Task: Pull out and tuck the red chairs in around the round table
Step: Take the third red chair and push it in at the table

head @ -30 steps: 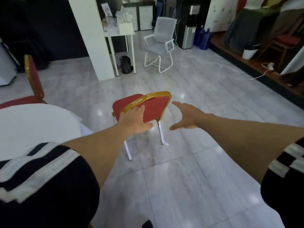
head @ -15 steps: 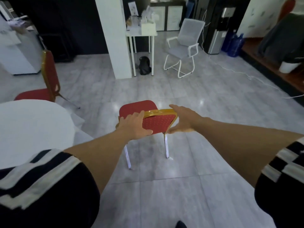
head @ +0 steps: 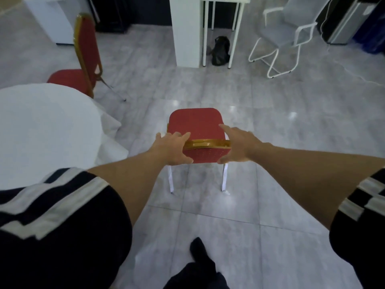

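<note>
A red chair [head: 194, 124] with a gold-framed backrest and white legs stands on the grey floor in front of me, away from the table. My left hand [head: 170, 148] grips the left end of its backrest top. My right hand [head: 237, 146] holds the right end, fingers over the frame. The round table [head: 41, 130] under a white cloth fills the left side. A second red chair [head: 85, 49] stands at the table's far edge, its seat partly under the cloth.
A white pillar [head: 185, 32] and a white-legged desk [head: 220, 28] with a black bag [head: 220, 50] beneath stand ahead. A grey office chair [head: 281, 40] is at the back right. My dark shoe [head: 200, 259] shows at the bottom.
My right hand closed onto the backrest's right end. The chair turned square to me, and my view came closer and tilted down.
</note>
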Demonstrator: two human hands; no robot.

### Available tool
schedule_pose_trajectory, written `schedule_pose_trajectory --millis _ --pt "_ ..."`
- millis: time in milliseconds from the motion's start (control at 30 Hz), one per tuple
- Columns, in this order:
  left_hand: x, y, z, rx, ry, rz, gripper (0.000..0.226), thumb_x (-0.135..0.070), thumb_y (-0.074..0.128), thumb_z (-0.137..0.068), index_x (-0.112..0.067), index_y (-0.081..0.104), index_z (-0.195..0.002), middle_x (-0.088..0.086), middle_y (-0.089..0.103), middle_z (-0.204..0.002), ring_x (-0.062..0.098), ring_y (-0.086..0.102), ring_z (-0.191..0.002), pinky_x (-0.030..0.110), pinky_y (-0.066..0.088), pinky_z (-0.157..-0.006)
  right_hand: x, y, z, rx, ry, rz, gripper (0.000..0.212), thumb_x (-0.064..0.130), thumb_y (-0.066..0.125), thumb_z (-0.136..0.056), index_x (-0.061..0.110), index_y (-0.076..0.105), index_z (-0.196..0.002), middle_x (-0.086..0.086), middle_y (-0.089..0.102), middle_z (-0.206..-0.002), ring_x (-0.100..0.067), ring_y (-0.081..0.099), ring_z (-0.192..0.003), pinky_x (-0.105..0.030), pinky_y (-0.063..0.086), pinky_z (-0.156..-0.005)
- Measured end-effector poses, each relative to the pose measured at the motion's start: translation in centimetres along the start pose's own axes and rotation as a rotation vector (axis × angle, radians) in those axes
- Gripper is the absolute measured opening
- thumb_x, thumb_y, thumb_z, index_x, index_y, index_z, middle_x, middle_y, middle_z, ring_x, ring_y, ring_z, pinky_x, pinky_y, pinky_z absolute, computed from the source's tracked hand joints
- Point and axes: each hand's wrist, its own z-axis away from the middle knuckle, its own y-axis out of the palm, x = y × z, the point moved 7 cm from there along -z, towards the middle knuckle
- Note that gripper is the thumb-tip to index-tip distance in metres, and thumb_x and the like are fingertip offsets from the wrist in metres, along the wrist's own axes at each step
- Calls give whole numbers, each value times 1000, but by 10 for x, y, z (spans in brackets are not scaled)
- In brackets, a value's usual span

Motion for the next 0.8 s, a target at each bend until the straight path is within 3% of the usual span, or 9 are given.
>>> schedule_pose_trajectory --millis 133,233,333,400,467,600,800 --pt "6 -1 -28 10 31 -20 75 -71 55 -86 -31 45 -148 3 60 -135 29 57 -123 58 33 -111 3 7 -34 71 -34 4 129 58 92 -67 32 12 -164 -8 47 -157 -34 52 -136 -52 43 -113" --pt "5 3 -41 90 44 63 40 -57 60 -88 -32 66 -118 -3 67 -105 24 62 -107 48 41 -100 4 24 -48 138 -68 -3 119 49 92 -72 33 17 -164 -6 51 -151 -30 55 -130 -46 49 -107" --pt "8 15 -52 223 52 174 0 -34 64 -87 -34 64 -87 -6 63 -83 23 64 -88 38 49 -81 4 34 -62 167 -104 12 91 36 87 -82 31 36 -158 -5 61 -140 -29 60 -121 -42 52 -99" --pt "9 23 -56 262 51 264 12 -23 61 -85 -34 60 -81 -5 64 -80 22 64 -82 40 56 -79 3 36 -68 169 -124 8 64 30 82 -86 36 55 -144 1 69 -125 -26 66 -109 -42 56 -92" --pt "10 27 -57 257 43 312 16 -21 59 -85 -34 67 -91 -3 67 -83 22 65 -80 38 57 -76 3 36 -72 170 -145 23 43 25 73 -88 44 66 -126 7 73 -107 -24 70 -95 -43 60 -84" --pt "8 23 -57 210 1 307 34 -22 59 -91 -32 70 -121 -3 65 -86 15 58 -73 32 49 -72 2 37 -75 186 -187 86 37 22 63 -93 45 69 -121 3 72 -92 -25 67 -79 -41 62 -76" --pt "-7 18 -52 196 -166 333 31 -21 57 -88 -32 72 -113 0 71 -87 17 65 -77 33 55 -71 -10 36 -86 200 -279 163 28 30 61 -91 34 70 -117 3 68 -84 -18 61 -66 -34 59 -70"
